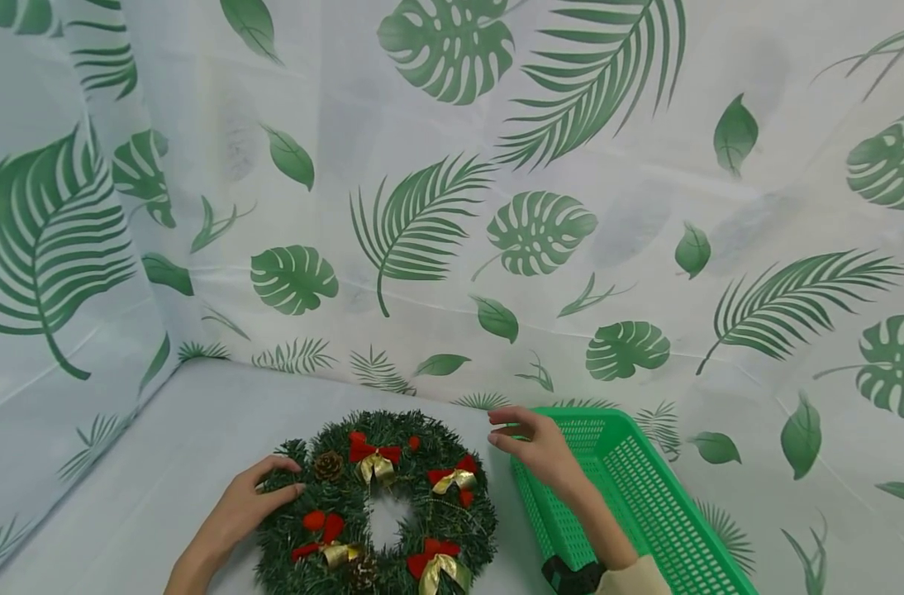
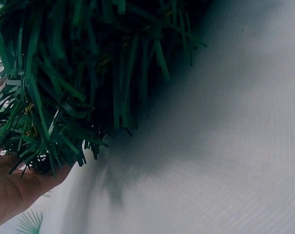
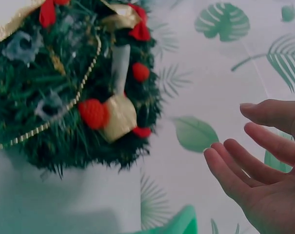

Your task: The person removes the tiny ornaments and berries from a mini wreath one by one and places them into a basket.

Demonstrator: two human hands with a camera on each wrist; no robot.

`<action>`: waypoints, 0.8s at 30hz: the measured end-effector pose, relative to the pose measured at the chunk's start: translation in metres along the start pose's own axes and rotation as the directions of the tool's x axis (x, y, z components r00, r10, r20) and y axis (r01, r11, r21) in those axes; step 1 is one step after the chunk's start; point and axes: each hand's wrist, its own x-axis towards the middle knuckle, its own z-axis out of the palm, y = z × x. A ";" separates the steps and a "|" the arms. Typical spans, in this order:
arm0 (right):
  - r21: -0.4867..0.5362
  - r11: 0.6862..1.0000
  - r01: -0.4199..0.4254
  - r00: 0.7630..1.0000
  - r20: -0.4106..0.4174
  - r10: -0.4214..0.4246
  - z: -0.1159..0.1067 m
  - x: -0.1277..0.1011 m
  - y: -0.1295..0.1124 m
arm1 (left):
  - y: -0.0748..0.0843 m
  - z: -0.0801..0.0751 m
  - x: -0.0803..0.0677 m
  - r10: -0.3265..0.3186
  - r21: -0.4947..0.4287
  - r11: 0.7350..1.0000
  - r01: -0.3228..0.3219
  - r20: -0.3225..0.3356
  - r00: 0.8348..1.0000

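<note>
A white cloth printed with green leaves (image 1: 422, 223) hangs behind and covers the tabletop (image 1: 184, 446). A green plastic basket (image 1: 645, 504) sits at the right, its long side running from the far middle toward the near right corner; its near end is cut off by the frame edge, and the part that shows holds nothing. Its near left side is partly hidden behind the right forearm.

A round green wreath (image 1: 378, 504) lies flat on the tabletop, just left of the basket, face up. Being a ring, it has no long side. Its near edge is cut off at the bottom of the head view. Red and gold bows (image 1: 373, 459) and a pine cone (image 1: 328, 465) sit on it.

The left hand (image 1: 247, 504) rests on the wreath's left rim, fingers laid over the needles; whether they grip it is hard to make out, and the left wrist view shows only needles against the palm. The right hand (image 1: 534, 446) hovers relaxed and empty, fingers loosely extended, over the basket's far corner, just beside the wreath's upper right.
</note>
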 end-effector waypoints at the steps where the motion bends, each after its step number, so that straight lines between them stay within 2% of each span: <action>1: 0.010 1.000 0.009 1.000 0.011 -0.009 0.002 0.000 -0.001 | 0.000 0.000 0.000 0.000 -0.001 1.000 0.000 0.000 1.000; 10: 0.071 0.996 0.046 0.994 0.094 -0.053 0.022 0.007 -0.012 | 0.003 -0.001 0.001 0.007 0.006 1.000 -0.007 0.004 1.000; 17: 0.052 0.989 0.138 0.978 0.149 -0.144 0.038 0.015 -0.018 | 0.003 -0.002 0.000 -0.009 0.004 1.000 0.009 0.008 1.000; 24: 0.027 0.991 0.133 0.972 0.194 -0.136 0.057 0.020 -0.025 | 0.004 -0.001 -0.001 -0.018 0.005 1.000 0.018 0.005 1.000</action>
